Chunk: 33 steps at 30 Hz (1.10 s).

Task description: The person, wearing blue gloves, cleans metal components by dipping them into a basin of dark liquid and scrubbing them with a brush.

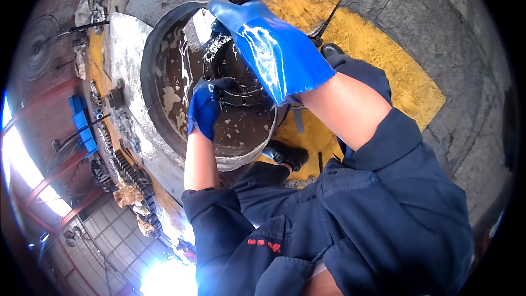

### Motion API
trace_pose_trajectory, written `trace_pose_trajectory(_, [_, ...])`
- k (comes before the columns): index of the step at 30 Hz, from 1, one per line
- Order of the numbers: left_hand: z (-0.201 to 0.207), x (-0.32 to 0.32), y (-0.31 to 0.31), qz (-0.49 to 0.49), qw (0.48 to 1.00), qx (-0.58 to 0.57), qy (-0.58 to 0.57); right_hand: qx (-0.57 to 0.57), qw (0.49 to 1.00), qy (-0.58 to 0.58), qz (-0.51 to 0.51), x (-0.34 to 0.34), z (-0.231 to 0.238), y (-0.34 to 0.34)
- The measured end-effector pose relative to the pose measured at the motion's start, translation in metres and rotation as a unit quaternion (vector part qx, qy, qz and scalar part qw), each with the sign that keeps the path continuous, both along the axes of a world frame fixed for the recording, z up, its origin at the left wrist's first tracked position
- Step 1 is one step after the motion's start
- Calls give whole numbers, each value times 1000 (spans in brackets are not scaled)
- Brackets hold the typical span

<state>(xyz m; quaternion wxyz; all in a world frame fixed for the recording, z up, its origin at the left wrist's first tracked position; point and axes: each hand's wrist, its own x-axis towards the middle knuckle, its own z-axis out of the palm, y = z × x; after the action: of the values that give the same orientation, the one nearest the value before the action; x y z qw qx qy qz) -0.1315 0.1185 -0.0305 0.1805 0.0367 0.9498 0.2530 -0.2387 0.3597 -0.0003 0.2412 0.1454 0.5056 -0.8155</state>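
1. Two blue-gloved hands, apart from each other. Left hand (205,103): fingers bent at the near-left edge of a ring-shaped metal part (241,98); how firmly, can't tell. Likely works best as the steadying hand: stop the ring turning, fingertips out of the brush's path.
2. Brush (201,24): pale head, bristles down, by the ring's far-left edge; touching or just beside, can't tell. Short strokes along the edge probably beat long sweeps.
3. Ring: inside the round basin (149,71), amid dark, patchy liquid (235,131). Resting on the bottom or propped, can't tell. Turning it bit by bit should bring fresh edge under the bristles; inner wall needs a steeper brush angle.
4. Right hand (249,26): closed round the brush, black-and-red end sticking out past the glove. Modest pressure should limit splash.
5. Edges, left: basin's left rim, pale sheet (123,44) just outside. Long leftward stroke could knock the rim.
6. Near side: left forearm reaches over the rim; keep it high.
7. Right: glove cuff over the rim, black shoe (293,156) near below; drips likely.
8. Far right: yellow board (405,82), dark mat (457,44); most elbow room looks to be there.
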Motion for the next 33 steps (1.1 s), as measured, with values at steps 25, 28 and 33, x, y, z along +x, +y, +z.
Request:
trace_pose_trajectory(25, [29,20,18,229,949,215,-25,53,998,0,41,9,14,-6])
trace_pose_trajectory(28, [57,56,-10,267,943,197,-27,51,997,14,60,16,1,-11])
trace_pose_trajectory(33, [77,138,-63,398,904,152,-24,59,990,49,117,22,-25,-47])
